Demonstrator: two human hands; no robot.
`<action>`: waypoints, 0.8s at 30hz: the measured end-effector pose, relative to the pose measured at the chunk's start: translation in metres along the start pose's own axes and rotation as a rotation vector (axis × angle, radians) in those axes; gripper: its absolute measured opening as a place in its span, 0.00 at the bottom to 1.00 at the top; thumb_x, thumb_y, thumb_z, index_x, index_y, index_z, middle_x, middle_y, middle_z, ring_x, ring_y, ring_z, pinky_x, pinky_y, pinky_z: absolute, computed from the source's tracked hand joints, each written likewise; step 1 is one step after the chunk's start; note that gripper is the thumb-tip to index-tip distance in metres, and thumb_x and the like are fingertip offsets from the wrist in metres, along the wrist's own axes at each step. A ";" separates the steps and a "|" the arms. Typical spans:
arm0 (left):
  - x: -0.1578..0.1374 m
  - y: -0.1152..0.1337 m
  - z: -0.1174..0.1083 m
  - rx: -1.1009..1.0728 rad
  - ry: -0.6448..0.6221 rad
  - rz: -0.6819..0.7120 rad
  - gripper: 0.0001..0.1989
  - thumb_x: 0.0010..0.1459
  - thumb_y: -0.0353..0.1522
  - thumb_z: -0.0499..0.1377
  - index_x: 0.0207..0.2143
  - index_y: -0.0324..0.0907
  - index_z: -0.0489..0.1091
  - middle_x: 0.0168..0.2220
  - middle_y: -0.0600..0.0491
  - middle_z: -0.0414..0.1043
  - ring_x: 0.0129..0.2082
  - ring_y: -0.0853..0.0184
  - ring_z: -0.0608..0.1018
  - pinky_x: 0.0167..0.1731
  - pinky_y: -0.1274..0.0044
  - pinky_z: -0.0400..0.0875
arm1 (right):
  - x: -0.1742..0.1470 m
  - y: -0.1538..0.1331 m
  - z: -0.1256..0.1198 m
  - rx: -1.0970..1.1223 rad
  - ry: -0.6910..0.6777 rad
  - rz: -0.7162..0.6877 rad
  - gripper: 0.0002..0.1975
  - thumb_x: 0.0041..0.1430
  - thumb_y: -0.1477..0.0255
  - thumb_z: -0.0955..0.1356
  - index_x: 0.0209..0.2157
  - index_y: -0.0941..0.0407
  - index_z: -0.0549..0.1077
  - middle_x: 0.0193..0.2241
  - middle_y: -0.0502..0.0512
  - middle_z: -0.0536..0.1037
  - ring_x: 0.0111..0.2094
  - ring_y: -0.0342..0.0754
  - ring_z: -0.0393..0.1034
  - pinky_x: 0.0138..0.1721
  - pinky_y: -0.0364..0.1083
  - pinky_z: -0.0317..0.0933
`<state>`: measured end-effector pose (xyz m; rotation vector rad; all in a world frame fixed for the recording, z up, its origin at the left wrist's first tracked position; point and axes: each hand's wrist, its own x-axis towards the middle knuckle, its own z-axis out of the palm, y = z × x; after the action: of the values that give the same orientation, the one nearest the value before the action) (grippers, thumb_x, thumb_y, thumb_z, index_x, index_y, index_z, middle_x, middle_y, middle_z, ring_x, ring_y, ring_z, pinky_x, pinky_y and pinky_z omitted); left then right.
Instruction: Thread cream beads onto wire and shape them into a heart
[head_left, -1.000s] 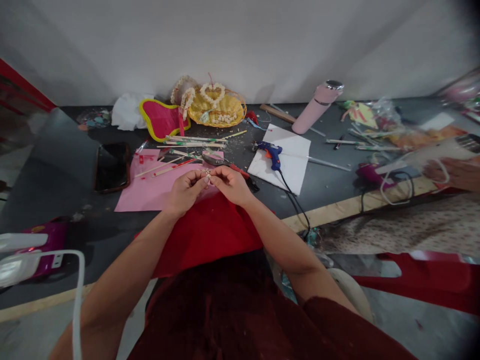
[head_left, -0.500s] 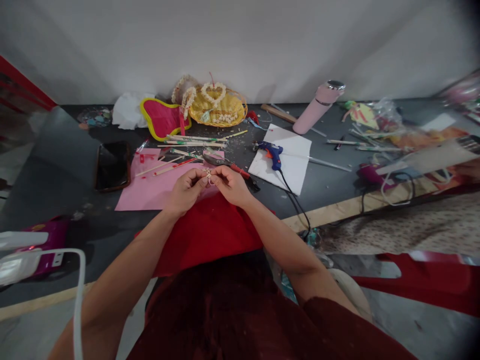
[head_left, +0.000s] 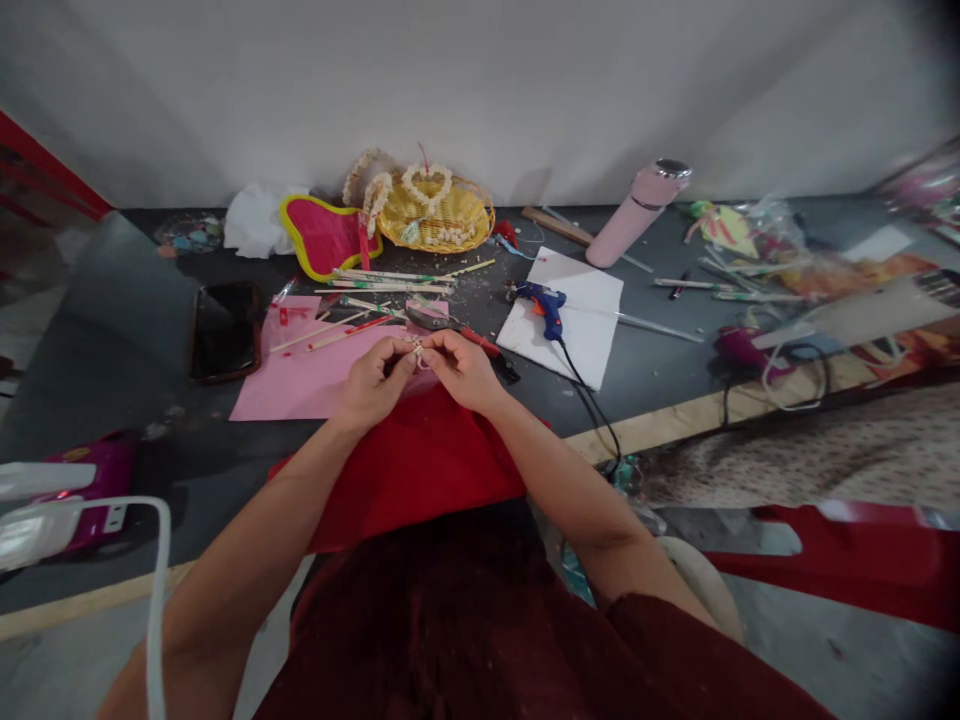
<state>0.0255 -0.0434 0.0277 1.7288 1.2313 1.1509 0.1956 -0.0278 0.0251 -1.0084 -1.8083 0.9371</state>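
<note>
My left hand (head_left: 373, 381) and my right hand (head_left: 463, 368) meet fingertip to fingertip over the pink paper (head_left: 300, 372). Both pinch one small pale craft piece (head_left: 416, 346) between them; its shape is too small to make out. A red sheet (head_left: 416, 462) lies under my wrists at the table's near edge. Red-handled pliers (head_left: 457, 331) lie just beyond my right hand, and thin sticks (head_left: 390, 281) are scattered behind them.
A black phone (head_left: 225, 330) lies left of the pink paper. A blue glue gun (head_left: 545, 305) rests on white paper (head_left: 581, 325), its cord running off the table edge. At the back stand a yellow basket (head_left: 439, 222) and a pink bottle (head_left: 636, 213). Craft clutter fills the right side.
My hands have stayed together on the small piece with only slight finger movement. A person's hand at the far right edge has left the view.
</note>
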 end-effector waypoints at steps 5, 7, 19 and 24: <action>0.000 -0.001 0.000 0.025 0.004 0.014 0.08 0.61 0.36 0.55 0.35 0.41 0.70 0.31 0.53 0.74 0.32 0.70 0.74 0.35 0.77 0.69 | 0.000 0.001 0.001 0.008 0.007 -0.009 0.12 0.63 0.61 0.64 0.38 0.56 0.69 0.33 0.52 0.74 0.33 0.43 0.67 0.38 0.43 0.62; 0.000 0.000 0.000 0.028 0.002 0.022 0.08 0.61 0.35 0.55 0.35 0.41 0.70 0.31 0.53 0.74 0.32 0.70 0.74 0.34 0.77 0.69 | 0.000 0.001 0.001 0.001 0.005 -0.002 0.12 0.63 0.61 0.63 0.38 0.56 0.69 0.33 0.52 0.74 0.34 0.43 0.68 0.38 0.43 0.62; 0.004 -0.009 -0.001 -0.136 0.168 -0.071 0.09 0.61 0.37 0.56 0.35 0.41 0.70 0.29 0.54 0.72 0.25 0.73 0.69 0.26 0.80 0.64 | 0.004 0.007 -0.012 -0.488 0.038 -0.020 0.07 0.63 0.71 0.62 0.38 0.56 0.71 0.35 0.55 0.77 0.38 0.47 0.68 0.43 0.46 0.60; 0.006 -0.017 0.001 -0.252 0.206 -0.100 0.11 0.59 0.40 0.58 0.38 0.42 0.72 0.30 0.54 0.72 0.23 0.74 0.68 0.22 0.80 0.62 | 0.006 0.007 -0.006 -0.745 -0.075 0.021 0.10 0.64 0.72 0.61 0.40 0.57 0.73 0.40 0.58 0.78 0.43 0.51 0.69 0.46 0.48 0.59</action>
<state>0.0216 -0.0322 0.0135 1.3756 1.2188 1.3859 0.2012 -0.0186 0.0228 -1.4457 -2.2710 0.2904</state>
